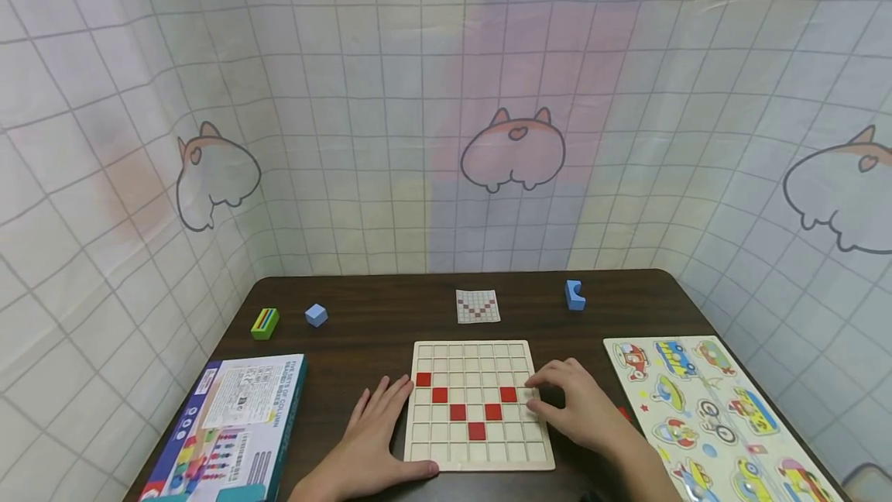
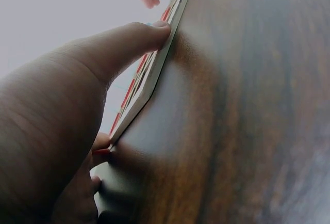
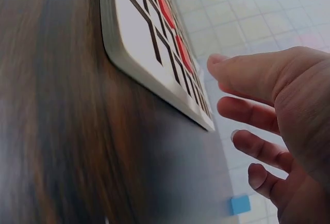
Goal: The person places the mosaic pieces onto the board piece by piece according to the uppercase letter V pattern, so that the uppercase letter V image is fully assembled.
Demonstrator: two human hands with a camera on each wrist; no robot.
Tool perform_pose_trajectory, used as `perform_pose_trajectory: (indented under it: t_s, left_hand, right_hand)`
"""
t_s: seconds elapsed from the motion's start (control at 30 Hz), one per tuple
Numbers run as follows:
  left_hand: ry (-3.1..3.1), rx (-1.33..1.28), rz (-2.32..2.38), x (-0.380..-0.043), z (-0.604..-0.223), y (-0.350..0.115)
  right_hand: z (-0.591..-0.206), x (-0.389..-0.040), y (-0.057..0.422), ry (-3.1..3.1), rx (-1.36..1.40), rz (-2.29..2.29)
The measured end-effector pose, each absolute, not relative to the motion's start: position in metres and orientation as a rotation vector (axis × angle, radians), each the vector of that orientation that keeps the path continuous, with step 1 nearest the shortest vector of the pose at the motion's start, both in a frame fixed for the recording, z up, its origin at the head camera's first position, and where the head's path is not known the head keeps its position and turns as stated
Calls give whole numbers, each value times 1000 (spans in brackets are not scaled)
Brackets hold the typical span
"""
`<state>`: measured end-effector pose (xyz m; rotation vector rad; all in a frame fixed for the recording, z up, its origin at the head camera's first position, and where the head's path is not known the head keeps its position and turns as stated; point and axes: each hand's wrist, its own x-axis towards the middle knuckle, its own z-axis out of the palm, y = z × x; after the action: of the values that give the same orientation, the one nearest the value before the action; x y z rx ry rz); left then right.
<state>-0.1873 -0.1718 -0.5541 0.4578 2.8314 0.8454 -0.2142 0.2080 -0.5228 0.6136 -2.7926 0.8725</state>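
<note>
A pale wooden grid board [image 1: 481, 455] lies on the table in the head view, with several red square tiles [image 1: 477, 431] set in its cells in a slanting, V-like arrangement. My left hand [image 1: 372, 440] rests along the board's left side, fingers straight, thumb on its lower left corner. In the left wrist view that thumb [image 2: 149, 34] presses the board's edge. Over the board's right edge hovers my right hand [image 1: 574, 405], fingers loosely bent. Nothing shows between its thumb and fingers in the right wrist view. Behind the board lies a small card [image 1: 478, 307] with a printed grid and red squares.
On the left lies a flat box [image 1: 237, 417]; a green striped block [image 1: 265, 324] and a blue cube [image 1: 317, 315] are behind it. A blue notched block [image 1: 574, 295] stands back right. A picture puzzle board [image 1: 711, 409] lies right, with a red bit [image 1: 623, 412] beside my right arm.
</note>
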Motion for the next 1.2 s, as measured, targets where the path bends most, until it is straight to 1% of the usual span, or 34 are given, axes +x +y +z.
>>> perform_pose_trajectory:
  t_s: [0.37, 0.6, 0.87, 1.2]
  left_hand:
    - [2829, 466, 849, -188, -554, -172]
    - [2824, 479, 865, -188, -554, -172]
    - [2807, 482, 886, -186, -555, -172]
    - [2821, 476, 873, -188, -555, -172]
  right_hand:
    - [-519, -202, 238, -2818, 511, 762]
    - [-521, -194, 257, -2803, 482, 711]
    - [-526, -183, 275, -2833, 382, 623]
    - [-529, -175, 298, -2781, 417, 601]
